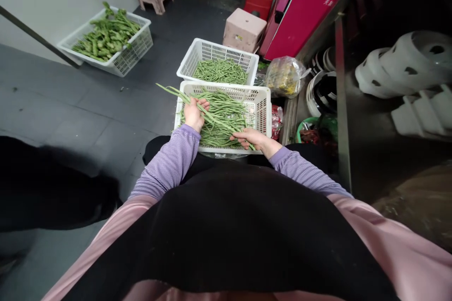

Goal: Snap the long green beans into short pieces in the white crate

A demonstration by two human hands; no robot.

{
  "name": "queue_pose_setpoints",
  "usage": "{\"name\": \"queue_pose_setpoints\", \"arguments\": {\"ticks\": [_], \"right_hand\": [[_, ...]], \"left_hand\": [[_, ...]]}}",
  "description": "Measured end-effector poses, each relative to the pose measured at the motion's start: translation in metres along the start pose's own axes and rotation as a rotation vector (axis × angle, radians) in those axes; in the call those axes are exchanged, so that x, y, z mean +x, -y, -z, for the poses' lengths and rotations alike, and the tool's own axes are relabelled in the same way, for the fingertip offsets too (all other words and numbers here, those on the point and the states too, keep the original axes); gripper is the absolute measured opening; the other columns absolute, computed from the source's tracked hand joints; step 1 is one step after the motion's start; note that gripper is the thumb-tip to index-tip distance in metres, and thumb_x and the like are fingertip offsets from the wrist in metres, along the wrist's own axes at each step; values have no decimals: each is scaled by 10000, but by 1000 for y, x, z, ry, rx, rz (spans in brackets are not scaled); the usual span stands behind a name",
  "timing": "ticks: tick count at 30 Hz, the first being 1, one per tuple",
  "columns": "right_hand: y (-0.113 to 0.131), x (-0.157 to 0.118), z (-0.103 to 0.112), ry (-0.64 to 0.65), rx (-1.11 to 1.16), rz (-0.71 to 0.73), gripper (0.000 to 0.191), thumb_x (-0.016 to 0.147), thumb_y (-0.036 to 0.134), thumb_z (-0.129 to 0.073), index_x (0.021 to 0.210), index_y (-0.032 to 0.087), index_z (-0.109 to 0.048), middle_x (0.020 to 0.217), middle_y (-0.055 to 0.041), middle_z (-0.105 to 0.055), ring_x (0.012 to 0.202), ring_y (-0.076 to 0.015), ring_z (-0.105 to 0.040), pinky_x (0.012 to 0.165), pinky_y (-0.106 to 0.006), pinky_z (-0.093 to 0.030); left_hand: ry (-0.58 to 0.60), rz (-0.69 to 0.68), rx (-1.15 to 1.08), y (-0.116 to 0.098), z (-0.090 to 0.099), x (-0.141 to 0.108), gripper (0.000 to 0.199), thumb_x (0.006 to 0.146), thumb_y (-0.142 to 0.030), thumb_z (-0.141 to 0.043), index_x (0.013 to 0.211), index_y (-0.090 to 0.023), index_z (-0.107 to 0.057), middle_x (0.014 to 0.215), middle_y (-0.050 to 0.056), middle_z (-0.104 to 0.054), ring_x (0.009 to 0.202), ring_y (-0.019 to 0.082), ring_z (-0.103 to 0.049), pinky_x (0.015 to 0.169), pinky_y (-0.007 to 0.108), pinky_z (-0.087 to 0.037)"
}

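Long green beans (221, 124) lie across the near white plastic basket (226, 87) in front of me. My left hand (194, 114) is closed around a small bunch of them, whose ends stick out past the basket's left rim. At the basket's right side, my right hand (251, 138) pinches the other end of the long beans, fingertips over the pile. Just behind stands a second white basket (187, 59), holding shorter green bean pieces (221, 71).
A white basket of leafy green stalks (109, 37) stands on the floor at the left. Stools (244, 30), a plastic bag (286, 76) and a green basin (300, 134) line the right side. A person's dark-clothed leg (56, 183) is near my left.
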State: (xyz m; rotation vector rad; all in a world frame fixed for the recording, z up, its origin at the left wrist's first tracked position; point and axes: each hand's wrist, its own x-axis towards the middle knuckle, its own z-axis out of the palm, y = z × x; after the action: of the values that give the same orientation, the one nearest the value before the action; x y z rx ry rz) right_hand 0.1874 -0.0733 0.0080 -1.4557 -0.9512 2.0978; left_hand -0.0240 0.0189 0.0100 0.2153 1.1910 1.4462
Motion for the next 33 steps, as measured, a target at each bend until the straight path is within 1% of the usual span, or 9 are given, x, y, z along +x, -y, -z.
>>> {"name": "queue_pose_setpoints", "arguments": {"ticks": [6, 12, 15, 19, 22, 25, 29, 31, 33], "right_hand": [[-19, 5, 5, -205, 180, 28, 322, 774, 340, -770, 727, 191, -489, 488, 96, -388, 344, -46, -292, 338, -198, -302], [-22, 9, 3, -125, 153, 33, 319, 757, 345, -781, 733, 194, -501, 478, 89, -377, 359, -57, -308, 353, -205, -300], [-22, 15, -1, -175, 191, 51, 292, 763, 295, -764, 725, 194, -493, 499, 75, -408, 371, -57, -316, 366, -208, -324], [-9, 11, 2, -305, 376, 222, 281, 824, 271, -694, 721, 207, -441, 529, 86, -347, 393, -49, -267, 392, -182, -328], [10, -7, 13, -201, 418, 350, 358, 891, 333, -638, 697, 217, -360, 557, 89, -261, 401, -51, -180, 391, -173, -291], [26, -23, 27, -122, 378, 381, 434, 951, 410, -554, 670, 222, -281, 553, 83, -225, 396, -58, -139, 378, -180, -253], [19, -8, 37, -210, 411, 220, 484, 953, 513, -525, 660, 225, -270, 508, 90, -223, 377, -59, -170, 362, -180, -249], [7, 9, 30, -267, 424, 62, 435, 946, 484, -557, 676, 215, -348, 494, 95, -262, 366, -52, -199, 355, -171, -255], [-5, 24, 18, -204, 432, -55, 317, 959, 422, -554, 761, 188, -475, 523, 82, -363, 360, -44, -238, 354, -165, -275]], "left_hand": [[-25, -1, -29, -8, 3, 12, 279, 992, -460, -423, 947, -199, -509, 597, -25, -605, 464, 94, -568, 562, 217, -509], [-11, -18, -46, -12, 3, 9, 270, 987, -456, -438, 959, -203, -528, 592, -24, -597, 465, 97, -558, 552, 220, -516], [6, -58, -34, -12, 3, 6, 256, 971, -452, -479, 949, -202, -531, 613, -20, -600, 502, 96, -575, 537, 204, -504], [14, -161, 43, -9, 8, 7, 206, 918, -405, -593, 908, -204, -551, 657, -19, -584, 552, 89, -574, 508, 183, -468], [12, -119, 115, -4, 13, 12, 194, 889, -384, -641, 885, -208, -559, 613, -35, -514, 518, 89, -525, 486, 198, -450], [65, -36, 124, -3, 17, 17, 203, 902, -398, -622, 862, -210, -554, 545, -59, -431, 450, 81, -449, 466, 207, -428], [141, -42, 97, -7, 14, 14, 219, 924, -381, -596, 813, -205, -530, 501, -84, -365, 381, 53, -345, 404, 178, -349], [178, -32, 95, -9, 11, 8, 237, 922, -375, -602, 791, -198, -515, 499, -85, -372, 371, 45, -329, 383, 172, -318], [212, -12, 99, -8, 8, 2, 253, 918, -371, -611, 776, -191, -503, 501, -83, -388, 370, 41, -330, 378, 170, -310]]}}
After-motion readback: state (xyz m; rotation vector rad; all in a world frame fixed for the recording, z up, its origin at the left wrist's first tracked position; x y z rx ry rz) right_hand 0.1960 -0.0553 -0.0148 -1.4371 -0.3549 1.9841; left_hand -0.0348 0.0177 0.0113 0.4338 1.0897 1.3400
